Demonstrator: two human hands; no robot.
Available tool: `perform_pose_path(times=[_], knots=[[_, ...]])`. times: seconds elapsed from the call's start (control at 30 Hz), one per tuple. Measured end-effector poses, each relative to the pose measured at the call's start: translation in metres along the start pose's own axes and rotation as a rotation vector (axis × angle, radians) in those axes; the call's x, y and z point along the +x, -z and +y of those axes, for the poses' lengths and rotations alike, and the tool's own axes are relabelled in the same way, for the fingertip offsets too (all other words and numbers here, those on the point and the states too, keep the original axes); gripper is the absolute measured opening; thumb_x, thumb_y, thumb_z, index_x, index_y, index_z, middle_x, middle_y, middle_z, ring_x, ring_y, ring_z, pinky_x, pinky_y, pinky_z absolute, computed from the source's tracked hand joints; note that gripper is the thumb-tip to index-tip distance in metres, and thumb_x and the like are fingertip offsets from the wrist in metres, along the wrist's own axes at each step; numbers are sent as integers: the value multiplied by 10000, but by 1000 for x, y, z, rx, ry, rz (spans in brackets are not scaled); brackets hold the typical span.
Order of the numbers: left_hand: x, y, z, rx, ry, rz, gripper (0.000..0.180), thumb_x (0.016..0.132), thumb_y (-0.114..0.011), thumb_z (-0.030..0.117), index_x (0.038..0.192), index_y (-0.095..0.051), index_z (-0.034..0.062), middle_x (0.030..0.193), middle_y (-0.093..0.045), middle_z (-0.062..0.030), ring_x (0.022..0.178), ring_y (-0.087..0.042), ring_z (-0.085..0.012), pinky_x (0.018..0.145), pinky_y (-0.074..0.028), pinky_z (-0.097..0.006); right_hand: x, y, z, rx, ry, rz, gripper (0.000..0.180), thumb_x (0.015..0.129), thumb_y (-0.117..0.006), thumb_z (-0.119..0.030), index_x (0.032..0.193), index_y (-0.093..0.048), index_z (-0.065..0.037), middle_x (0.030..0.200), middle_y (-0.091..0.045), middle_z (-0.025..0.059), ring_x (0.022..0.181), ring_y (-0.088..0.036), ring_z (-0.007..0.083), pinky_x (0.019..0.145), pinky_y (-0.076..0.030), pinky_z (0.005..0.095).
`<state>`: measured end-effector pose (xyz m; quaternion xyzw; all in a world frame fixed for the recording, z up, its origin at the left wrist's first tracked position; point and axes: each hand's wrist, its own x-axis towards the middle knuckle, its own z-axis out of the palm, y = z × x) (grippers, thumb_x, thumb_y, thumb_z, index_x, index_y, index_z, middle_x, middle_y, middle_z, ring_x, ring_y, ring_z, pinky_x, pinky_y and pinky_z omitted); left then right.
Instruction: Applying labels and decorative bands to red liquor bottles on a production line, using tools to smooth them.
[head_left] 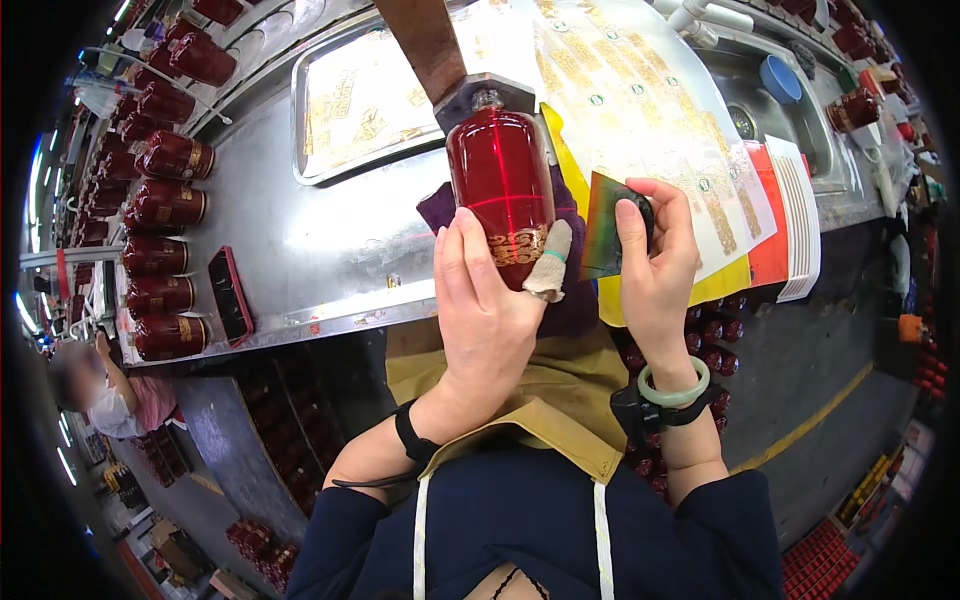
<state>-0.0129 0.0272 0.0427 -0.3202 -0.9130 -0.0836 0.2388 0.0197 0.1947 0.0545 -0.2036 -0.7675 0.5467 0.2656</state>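
A glossy dark red glass bottle (pixel 500 170) lies with its neck toward a dark metal block on the far side, and thin bright red light lines cross it. Gold patterned decoration (pixel 517 246) shows near its base. My left hand (pixel 488 310) grips the base end, fingers on top and the thumb, wrapped in a pale cloth cover, at the right side. To the right of the bottle, my right hand (pixel 660 250) pinches a flat scraper (pixel 601 226) with a translucent greenish-orange blade and a black grip. The scraper is apart from the bottle.
A metal tray (pixel 302 140) holds gold-patterned decal sheets; more decal sheets (pixel 640 110) lie on the right beside a sink (pixel 815 135). Several red bottles (pixel 165 250) line the left, near a phone (pixel 231 295). Another person (pixel 115 400) is at far left.
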Motion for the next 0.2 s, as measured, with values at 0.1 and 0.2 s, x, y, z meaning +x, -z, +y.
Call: perform_pose_path(times=[0.1, 0.2], knots=[[-9, 2, -14, -374, 63, 15, 605, 789, -824, 55, 1368, -729, 200, 1495, -468, -256, 1307, -525, -452, 1073, -489, -501, -9, -12, -9, 105, -20, -24, 185, 1038, -659, -81, 1197, -621, 6, 914, -672, 64, 796, -613, 104, 712, -501, 271], [-16, -9, -25, -737, 272, 40, 943, 784, -860, 87, 1624, -446, 198, 1583, -424, -214, 1387, -492, -426, 1137, -432, -495, -23, -30, -11, 214, -53, -198, 198, 1037, -665, -102, 1213, -625, -21, 930, -692, 73, 817, -645, 117, 733, -518, 265]])
